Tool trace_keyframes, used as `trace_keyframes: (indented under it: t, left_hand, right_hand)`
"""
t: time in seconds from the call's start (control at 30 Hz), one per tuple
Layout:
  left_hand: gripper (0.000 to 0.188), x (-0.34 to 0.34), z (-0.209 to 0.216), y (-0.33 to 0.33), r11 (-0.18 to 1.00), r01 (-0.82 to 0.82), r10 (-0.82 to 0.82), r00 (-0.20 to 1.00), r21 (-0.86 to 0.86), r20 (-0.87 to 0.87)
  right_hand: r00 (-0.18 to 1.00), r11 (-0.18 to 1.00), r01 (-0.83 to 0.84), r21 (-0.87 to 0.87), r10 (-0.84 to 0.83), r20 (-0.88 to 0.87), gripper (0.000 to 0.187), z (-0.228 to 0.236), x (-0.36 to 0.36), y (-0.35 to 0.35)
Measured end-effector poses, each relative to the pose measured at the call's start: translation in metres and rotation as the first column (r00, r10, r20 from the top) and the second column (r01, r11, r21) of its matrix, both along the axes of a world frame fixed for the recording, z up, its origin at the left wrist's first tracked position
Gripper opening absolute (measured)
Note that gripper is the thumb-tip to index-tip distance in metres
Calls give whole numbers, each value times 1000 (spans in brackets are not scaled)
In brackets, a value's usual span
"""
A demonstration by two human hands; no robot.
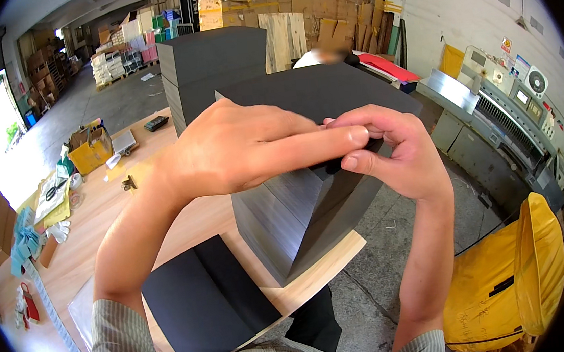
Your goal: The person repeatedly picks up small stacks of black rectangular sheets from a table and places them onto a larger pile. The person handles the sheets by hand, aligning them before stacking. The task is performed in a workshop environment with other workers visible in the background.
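A tall stack of black sheets (289, 219) stands on the wooden table in front of me. Over its near top corner, my left hand (232, 150) lies with its fingers stretched out to the right, the index fingertip next to my right hand's fingers. My right hand (408, 147) is closed at that same corner, thumb below and curled fingers above, pinching the edge of the black sheets. How many sheets it grips is hidden. Closer to me, a low set of black sheets (202, 299) lies on the table. Another tall black stack (214, 70) rises behind.
On the left of the wooden table (184, 219) are a yellow box (89, 148), scissors (56, 189), a black clip (128, 183) and a calculator (156, 123). A yellow bag (496, 284) is at lower right, a large grey machine (494, 121) beyond it. A person (319, 57) is behind the stacks.
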State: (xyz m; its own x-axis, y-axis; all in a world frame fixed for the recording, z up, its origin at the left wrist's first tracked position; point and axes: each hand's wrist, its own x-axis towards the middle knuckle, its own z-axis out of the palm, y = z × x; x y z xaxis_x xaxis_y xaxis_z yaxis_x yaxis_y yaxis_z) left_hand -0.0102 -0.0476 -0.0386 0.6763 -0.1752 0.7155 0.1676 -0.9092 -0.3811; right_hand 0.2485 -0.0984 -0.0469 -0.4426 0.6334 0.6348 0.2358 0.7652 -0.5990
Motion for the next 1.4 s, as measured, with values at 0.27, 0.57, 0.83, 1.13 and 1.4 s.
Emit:
trace_keyframes:
  t: [0.27, 0.57, 0.83, 1.13, 1.4]
  left_hand:
    - [30, -6, 5, 3, 970, 122, -139, 988, -210, -70]
    - [29, -1, 21, 15, 903, 227, -270, 960, -364, -72]
    - [30, -1, 26, 16, 859, 225, -299, 949, -461, -95]
    - [32, -1, 28, 14, 847, 214, -303, 947, -486, -110]
    - [34, -1, 26, 14, 839, 225, -311, 945, -495, -98]
  right_hand:
    - [1000, 1000, 16, -9, -17, -18, 27, -1, -2, -1]
    - [999, 1000, -8, -22, 7, -33, 30, -1, -1, 1]
    - [1000, 1000, 9, -29, -9, 2, 42, 1, 1, -2]
    - [1000, 999, 28, -22, -28, 9, 43, 1, 1, -3]
    - [1000, 999, 21, -28, -21, -4, 40, 1, 0, -4]
